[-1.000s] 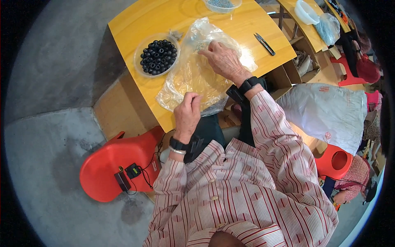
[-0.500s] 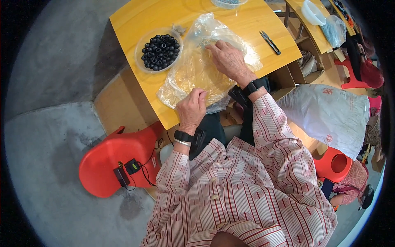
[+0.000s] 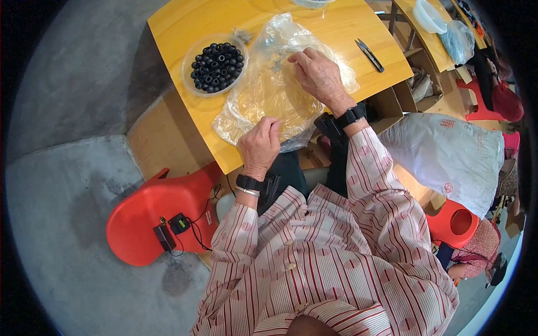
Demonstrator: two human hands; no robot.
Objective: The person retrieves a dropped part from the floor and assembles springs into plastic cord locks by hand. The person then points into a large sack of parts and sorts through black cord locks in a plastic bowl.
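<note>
A clear plastic bag (image 3: pixel 252 101) lies spread on the yellow table (image 3: pixel 196 22), with a small heap of tiny greyish bits (image 3: pixel 276 60) on its far part. Over the bag's right side is my right hand (image 3: pixel 320 77), thumb and fingers drawn together near those bits. My left hand (image 3: pixel 260 147) is closed in a pinch at the bag's near edge. Whatever either hand holds is too small or hidden to make out. Left of the bag stands a clear round bowl (image 3: pixel 189 84) filled with black beads (image 3: pixel 217 66), which have holes.
Thread snips (image 3: pixel 370 55) lie at the table's right. A small grey tuft (image 3: pixel 242 36) is behind the bowl. A red stool (image 3: pixel 134 224) carrying small black devices (image 3: pixel 165 237) stands left; a large white sack (image 3: pixel 448 157) and cardboard boxes (image 3: pixel 386 106) are to the right. Other people sit beyond.
My right hand has shifted slightly to the right, away from the greyish bits, which show more now. My left hand has stayed nearly in place, still pinched.
</note>
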